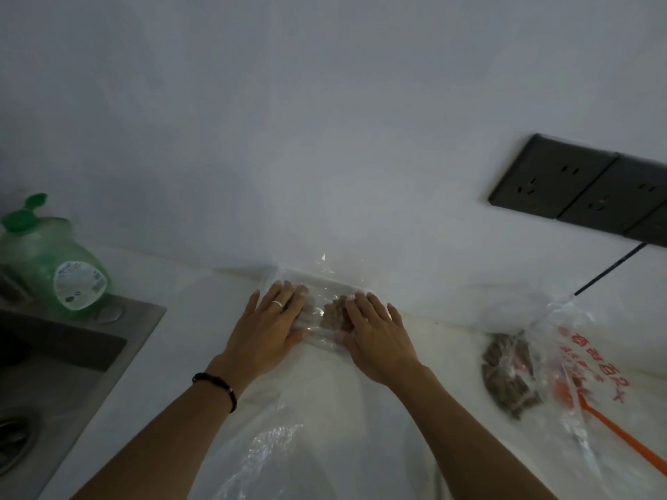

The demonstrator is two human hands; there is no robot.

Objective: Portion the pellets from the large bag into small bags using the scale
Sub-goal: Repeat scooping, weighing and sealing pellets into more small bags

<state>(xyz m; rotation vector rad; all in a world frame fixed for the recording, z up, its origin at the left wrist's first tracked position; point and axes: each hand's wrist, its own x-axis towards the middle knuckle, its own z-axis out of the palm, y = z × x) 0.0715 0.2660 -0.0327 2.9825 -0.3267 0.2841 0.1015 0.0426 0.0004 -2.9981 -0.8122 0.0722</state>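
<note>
Left hand (269,324) and right hand (377,335), fingers straight, press flat on a small clear bag (319,312) of brown pellets (334,313) lying on the counter (173,319) by the wall. Risk — uneven pressure could burst the film or squeeze pellets out if its mouth is unsealed. The large bag (563,359) lies well apart — right.

You have two hands on the counter, the left hand (269,324) and the right hand (377,337), both lying flat on one small clear bag (317,315) of brown pellets (334,313) by the far wall. To the right lies one large bag (563,362) with red print, one heap of pellets (509,380) inside. One orange stick (620,434) lies near it. On the left: one green bottle (54,261), one sink (54,348). Three dark sockets (552,182) show on the wall. One ring (277,303), one black bracelet (220,386).
</note>
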